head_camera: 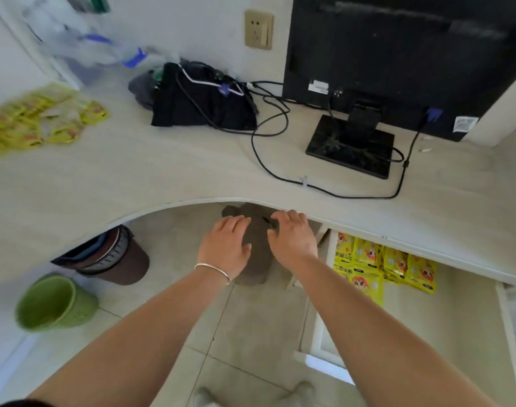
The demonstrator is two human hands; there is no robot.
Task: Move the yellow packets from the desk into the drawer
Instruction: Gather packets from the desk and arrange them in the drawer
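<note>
A heap of yellow packets [36, 118] lies on the white desk [139, 171] at the far left, blurred. Several more yellow packets [380, 265] lie inside the open drawer [506, 324] under the desk at the right. My left hand [226, 245] and my right hand [292, 236] hover side by side below the desk's curved front edge, between the two groups. Both hands have relaxed, spread fingers and hold nothing. A silver bracelet sits on my left wrist.
A black monitor [397, 54] on its stand occupies the desk's right back, with cables trailing forward. A black bag [204, 98] lies at the back centre. On the floor stand a green bin [54, 304] and a brown bin [116, 257]; a grey object [256, 259] sits beneath my hands.
</note>
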